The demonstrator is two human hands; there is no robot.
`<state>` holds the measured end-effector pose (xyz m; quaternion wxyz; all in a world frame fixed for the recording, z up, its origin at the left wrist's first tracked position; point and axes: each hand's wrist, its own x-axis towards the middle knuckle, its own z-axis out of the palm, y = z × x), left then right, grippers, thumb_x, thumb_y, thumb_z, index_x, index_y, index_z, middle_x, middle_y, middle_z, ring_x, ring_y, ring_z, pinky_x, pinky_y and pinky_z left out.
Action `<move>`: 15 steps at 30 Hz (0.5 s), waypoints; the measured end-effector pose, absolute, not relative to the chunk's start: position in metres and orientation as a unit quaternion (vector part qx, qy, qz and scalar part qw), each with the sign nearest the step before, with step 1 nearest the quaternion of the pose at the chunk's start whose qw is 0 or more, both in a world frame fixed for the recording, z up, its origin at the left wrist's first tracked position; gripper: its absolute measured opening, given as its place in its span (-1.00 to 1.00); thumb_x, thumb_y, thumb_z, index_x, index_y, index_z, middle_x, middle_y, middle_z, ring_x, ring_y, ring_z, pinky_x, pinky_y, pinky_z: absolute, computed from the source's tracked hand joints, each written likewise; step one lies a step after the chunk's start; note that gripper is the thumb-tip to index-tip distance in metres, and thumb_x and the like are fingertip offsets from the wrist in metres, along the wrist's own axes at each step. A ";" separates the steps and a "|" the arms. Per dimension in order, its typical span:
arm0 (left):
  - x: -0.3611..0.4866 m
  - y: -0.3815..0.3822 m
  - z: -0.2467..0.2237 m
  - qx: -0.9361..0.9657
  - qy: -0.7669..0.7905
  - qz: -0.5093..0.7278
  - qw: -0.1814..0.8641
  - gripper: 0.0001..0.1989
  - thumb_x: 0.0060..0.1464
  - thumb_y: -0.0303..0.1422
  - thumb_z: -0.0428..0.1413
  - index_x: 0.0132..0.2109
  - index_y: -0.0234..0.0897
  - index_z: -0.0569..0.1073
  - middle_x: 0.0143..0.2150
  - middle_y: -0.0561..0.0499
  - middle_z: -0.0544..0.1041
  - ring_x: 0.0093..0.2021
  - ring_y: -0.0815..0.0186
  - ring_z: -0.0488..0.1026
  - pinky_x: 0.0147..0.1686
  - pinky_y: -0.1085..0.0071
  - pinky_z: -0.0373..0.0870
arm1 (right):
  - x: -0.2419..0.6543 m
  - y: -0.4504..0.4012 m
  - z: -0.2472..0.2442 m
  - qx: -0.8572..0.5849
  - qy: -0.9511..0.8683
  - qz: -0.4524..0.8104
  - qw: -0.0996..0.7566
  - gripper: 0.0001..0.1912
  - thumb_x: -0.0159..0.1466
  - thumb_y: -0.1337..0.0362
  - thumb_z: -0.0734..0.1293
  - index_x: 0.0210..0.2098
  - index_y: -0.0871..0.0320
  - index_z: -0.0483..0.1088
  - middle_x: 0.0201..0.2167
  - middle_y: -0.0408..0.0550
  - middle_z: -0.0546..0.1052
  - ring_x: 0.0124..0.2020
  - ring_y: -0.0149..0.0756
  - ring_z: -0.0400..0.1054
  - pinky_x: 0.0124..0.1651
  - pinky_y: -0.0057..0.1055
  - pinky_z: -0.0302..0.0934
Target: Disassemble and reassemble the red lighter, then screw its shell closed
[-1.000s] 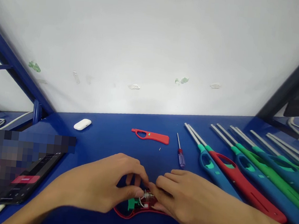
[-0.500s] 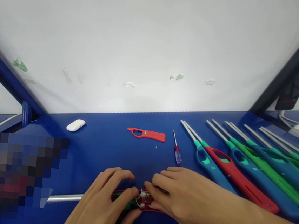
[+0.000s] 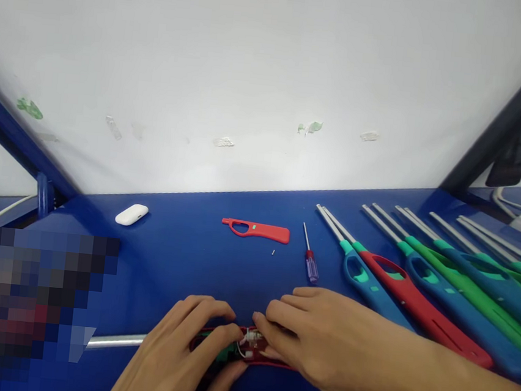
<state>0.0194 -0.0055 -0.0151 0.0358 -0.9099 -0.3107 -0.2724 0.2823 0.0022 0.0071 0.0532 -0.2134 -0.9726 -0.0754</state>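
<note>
An opened red lighter body [image 3: 249,355] lies across the blue table near the front edge, with white wires and a green part inside. Its metal tube [image 3: 117,341] points left. My left hand [image 3: 181,344] is curled around the tube end of the body, thumb below and fingers above. On the other end, my right hand [image 3: 311,342] closes its fingers over the body, which hides its far end. Beyond the hands lie a loose red half shell [image 3: 268,232], a tiny screw [image 3: 273,253] and a screwdriver [image 3: 311,267] with a purple handle.
Several finished-looking lighters in blue [image 3: 371,292], red [image 3: 428,313] and green [image 3: 485,303] lie at the right. A white earphone case [image 3: 132,214] is at the back left. Behind the blue table [image 3: 181,255] stands a white wall. The lower left is pixelated.
The view has shifted slightly, so things on the table appear a little higher. Both hands keep nearly the same places on the red lighter body.
</note>
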 end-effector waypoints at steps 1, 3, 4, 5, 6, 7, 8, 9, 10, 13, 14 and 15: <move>0.020 -0.006 -0.014 -0.909 -0.315 -0.269 0.031 -0.86 0.48 -0.33 0.07 0.01 -0.15 0.53 -0.07 -0.03 0.60 -0.10 0.25 0.57 -0.09 0.35 0.65 | 0.282 0.002 0.008 -0.214 -0.972 -0.076 0.056 -0.86 0.43 0.42 0.38 -0.04 0.26 0.53 -0.20 -0.09 0.57 -0.32 -0.24 0.36 -0.27 -0.21 0.22; 0.021 -0.007 -0.012 -0.910 -0.318 -0.266 0.026 -0.86 0.47 -0.34 0.07 0.00 -0.16 0.53 -0.07 -0.03 0.61 -0.11 0.25 0.57 -0.10 0.35 0.65 | 0.282 0.003 0.008 -0.219 -0.971 -0.077 0.061 -0.85 0.43 0.42 0.38 -0.02 0.27 0.53 -0.21 -0.09 0.57 -0.34 -0.24 0.34 -0.28 -0.22 0.22; 0.021 -0.008 -0.011 -0.910 -0.318 -0.264 0.026 -0.86 0.48 -0.34 0.07 0.01 -0.17 0.53 -0.07 -0.03 0.61 -0.12 0.25 0.57 -0.11 0.35 0.65 | 0.281 0.003 0.008 -0.222 -0.970 -0.077 0.061 -0.85 0.44 0.42 0.37 -0.02 0.26 0.53 -0.21 -0.09 0.57 -0.35 -0.24 0.34 -0.28 -0.22 0.22; 0.021 -0.008 -0.010 -0.911 -0.314 -0.266 0.026 -0.85 0.48 -0.34 0.06 0.00 -0.18 0.54 -0.08 -0.04 0.62 -0.13 0.26 0.57 -0.12 0.36 0.65 | 0.281 0.002 0.008 -0.224 -0.970 -0.077 0.062 -0.86 0.44 0.42 0.37 -0.03 0.26 0.53 -0.21 -0.09 0.57 -0.35 -0.24 0.34 -0.28 -0.22 0.21; 0.021 -0.007 -0.010 -0.913 -0.310 -0.265 0.025 -0.85 0.48 -0.34 0.06 0.00 -0.18 0.54 -0.08 -0.04 0.62 -0.13 0.26 0.57 -0.11 0.36 0.64 | 0.281 0.002 0.008 -0.225 -0.969 -0.077 0.062 -0.88 0.45 0.42 0.37 -0.04 0.25 0.53 -0.22 -0.10 0.56 -0.35 -0.24 0.33 -0.28 -0.22 0.20; 0.020 -0.007 -0.009 -0.914 -0.305 -0.266 0.023 -0.84 0.49 -0.35 0.06 0.01 -0.19 0.54 -0.09 -0.04 0.62 -0.13 0.27 0.57 -0.11 0.37 0.64 | 0.281 0.002 0.008 -0.227 -0.969 -0.078 0.061 -0.88 0.46 0.41 0.37 -0.04 0.24 0.53 -0.22 -0.10 0.56 -0.35 -0.24 0.33 -0.28 -0.22 0.20; 0.019 -0.007 -0.009 -0.915 -0.301 -0.266 0.019 -0.84 0.49 -0.37 0.05 0.01 -0.19 0.55 -0.09 -0.03 0.62 -0.12 0.28 0.57 -0.09 0.38 0.64 | 0.281 0.002 0.007 -0.227 -0.969 -0.077 0.061 -0.89 0.47 0.40 0.37 -0.05 0.23 0.53 -0.21 -0.10 0.56 -0.35 -0.25 0.33 -0.28 -0.22 0.19; 0.018 -0.006 -0.009 -0.915 -0.297 -0.271 0.017 -0.83 0.49 -0.38 0.05 0.01 -0.19 0.56 -0.10 -0.03 0.63 -0.11 0.29 0.57 -0.08 0.39 0.63 | 0.281 0.002 0.007 -0.228 -0.969 -0.075 0.060 -0.90 0.47 0.40 0.37 -0.05 0.23 0.53 -0.21 -0.11 0.56 -0.35 -0.25 0.33 -0.28 -0.22 0.18; 0.017 -0.006 -0.010 -0.916 -0.292 -0.273 0.014 -0.82 0.49 -0.40 0.05 0.00 -0.19 0.56 -0.10 -0.03 0.63 -0.11 0.29 0.57 -0.06 0.40 0.63 | 0.281 0.001 0.007 -0.229 -0.969 -0.073 0.059 -0.90 0.47 0.40 0.37 -0.05 0.23 0.53 -0.22 -0.11 0.56 -0.35 -0.25 0.33 -0.28 -0.22 0.18; 0.017 -0.006 -0.010 -0.920 -0.279 -0.276 0.004 -0.81 0.49 -0.44 0.05 0.01 -0.23 0.58 -0.10 -0.05 0.64 -0.08 0.30 0.57 -0.02 0.40 0.62 | 0.281 0.001 0.007 -0.231 -0.969 -0.064 0.060 -0.89 0.47 0.41 0.37 -0.04 0.24 0.53 -0.22 -0.11 0.56 -0.35 -0.24 0.34 -0.27 -0.22 0.19; 0.017 -0.006 -0.010 -0.921 -0.275 -0.275 0.001 -0.80 0.49 -0.44 0.04 0.00 -0.24 0.58 -0.10 -0.05 0.64 -0.08 0.29 0.57 -0.02 0.41 0.62 | 0.281 0.002 0.007 -0.232 -0.969 -0.062 0.061 -0.88 0.47 0.41 0.36 -0.03 0.24 0.53 -0.22 -0.11 0.56 -0.36 -0.24 0.34 -0.27 -0.22 0.20; 0.018 -0.006 -0.010 -0.923 -0.270 -0.273 -0.001 -0.79 0.49 -0.45 0.03 -0.01 -0.25 0.58 -0.11 -0.06 0.64 -0.09 0.29 0.56 -0.02 0.41 0.62 | 0.281 0.002 0.007 -0.232 -0.969 -0.061 0.063 -0.87 0.47 0.41 0.36 -0.02 0.25 0.53 -0.22 -0.10 0.56 -0.36 -0.24 0.35 -0.27 -0.21 0.22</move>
